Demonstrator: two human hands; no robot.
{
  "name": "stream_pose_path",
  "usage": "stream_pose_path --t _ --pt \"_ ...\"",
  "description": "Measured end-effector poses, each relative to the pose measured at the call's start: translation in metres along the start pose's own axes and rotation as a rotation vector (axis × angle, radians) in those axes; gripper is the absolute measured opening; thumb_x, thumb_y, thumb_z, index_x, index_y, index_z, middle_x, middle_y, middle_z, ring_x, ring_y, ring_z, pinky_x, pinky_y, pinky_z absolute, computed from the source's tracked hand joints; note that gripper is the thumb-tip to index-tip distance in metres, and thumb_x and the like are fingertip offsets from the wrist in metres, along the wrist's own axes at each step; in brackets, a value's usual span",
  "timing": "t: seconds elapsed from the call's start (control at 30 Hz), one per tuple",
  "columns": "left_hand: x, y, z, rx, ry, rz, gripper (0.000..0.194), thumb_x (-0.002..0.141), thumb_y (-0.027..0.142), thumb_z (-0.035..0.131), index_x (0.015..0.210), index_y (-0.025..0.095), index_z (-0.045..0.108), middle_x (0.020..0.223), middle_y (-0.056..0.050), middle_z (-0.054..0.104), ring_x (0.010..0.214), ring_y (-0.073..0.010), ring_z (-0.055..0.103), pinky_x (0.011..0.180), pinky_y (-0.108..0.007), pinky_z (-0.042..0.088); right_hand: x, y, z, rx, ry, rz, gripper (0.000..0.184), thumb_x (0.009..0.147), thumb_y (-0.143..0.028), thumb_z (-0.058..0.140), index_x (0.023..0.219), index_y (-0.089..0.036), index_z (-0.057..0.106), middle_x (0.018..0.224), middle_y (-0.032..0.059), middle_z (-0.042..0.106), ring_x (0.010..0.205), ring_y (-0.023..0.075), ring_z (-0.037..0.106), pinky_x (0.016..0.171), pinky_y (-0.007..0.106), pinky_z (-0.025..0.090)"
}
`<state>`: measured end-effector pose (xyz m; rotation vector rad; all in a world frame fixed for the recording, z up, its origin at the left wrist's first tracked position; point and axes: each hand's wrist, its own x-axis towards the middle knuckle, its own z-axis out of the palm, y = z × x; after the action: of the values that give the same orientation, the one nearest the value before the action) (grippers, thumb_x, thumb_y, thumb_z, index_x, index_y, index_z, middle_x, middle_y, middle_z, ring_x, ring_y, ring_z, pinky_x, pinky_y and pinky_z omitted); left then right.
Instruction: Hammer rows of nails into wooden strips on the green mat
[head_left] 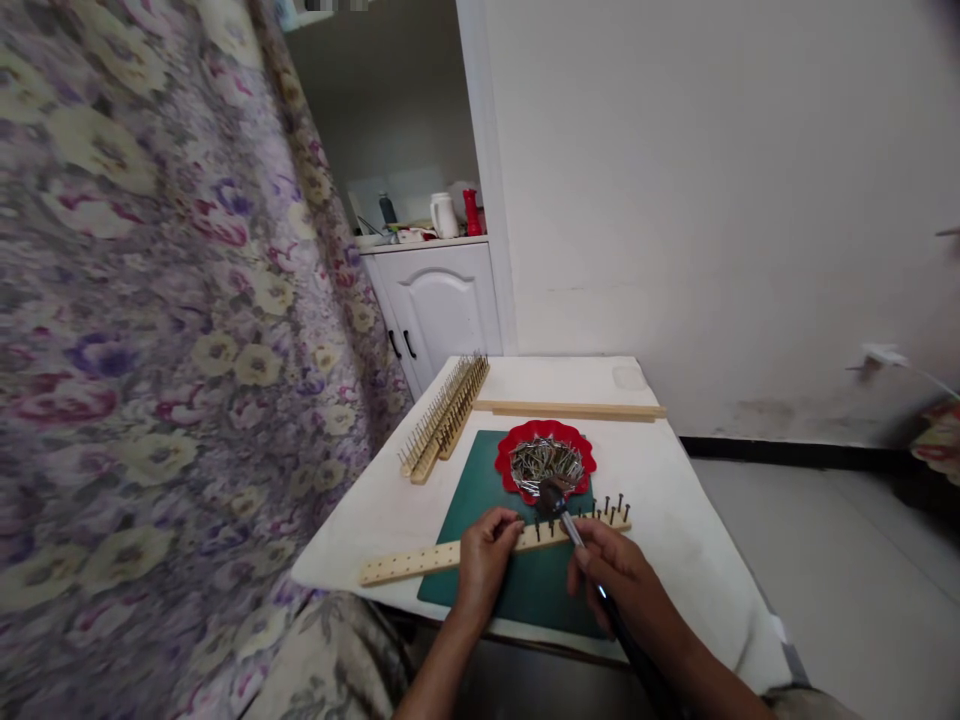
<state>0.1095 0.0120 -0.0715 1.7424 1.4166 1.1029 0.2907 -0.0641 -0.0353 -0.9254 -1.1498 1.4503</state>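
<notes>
A pale wooden strip (409,565) with rows of small holes lies across the green mat (480,470). Dark screws or nails (611,510) stand upright along its right part. My left hand (487,560) rests over the strip's middle, thumb and fingers pinched together; what they hold is too small to make out. In my right hand (619,575) is a hammer (574,530), gripped by its handle. Its dark head is above the strip, near the standing fasteners and the front rim of a red scalloped bowl (506,440). Loose metal fasteners (544,465) fill that bowl.
Strips studded with upright fasteners (450,415) lie at the table's left. Bare wooden sticks (570,411) lie across the back. A white cloth covers the table (360,510). A floral curtain (187,350) hangs close on the left; a white cabinet (442,300) and wall stand behind.
</notes>
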Motion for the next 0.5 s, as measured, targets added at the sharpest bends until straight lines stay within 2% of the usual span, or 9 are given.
stream_pose_path --t 0.23,0.5 --pt "0.001 -0.006 0.002 -0.001 -0.008 0.036 0.015 0.074 0.029 0.056 0.071 0.017 0.064 0.068 0.000 0.058 0.065 -0.0142 0.052 0.061 -0.022 0.037 0.004 0.003 0.017 -0.046 -0.069 0.031 0.035 0.086 -0.043 0.050 0.109 -0.017 0.048 0.066 -0.0035 0.062 0.028 0.0042 0.040 0.029 0.015 0.025" --pt "0.002 -0.008 0.003 0.022 -0.007 0.075 0.017 0.075 0.029 0.057 0.064 0.017 0.061 0.066 0.001 0.054 0.062 -0.0128 0.050 0.059 -0.022 0.035 0.010 0.003 0.024 -0.080 -0.024 0.027 0.036 0.086 -0.044 0.049 0.111 -0.017 0.048 0.064 -0.0047 0.060 0.028 0.0043 0.039 0.029 0.016 0.025"
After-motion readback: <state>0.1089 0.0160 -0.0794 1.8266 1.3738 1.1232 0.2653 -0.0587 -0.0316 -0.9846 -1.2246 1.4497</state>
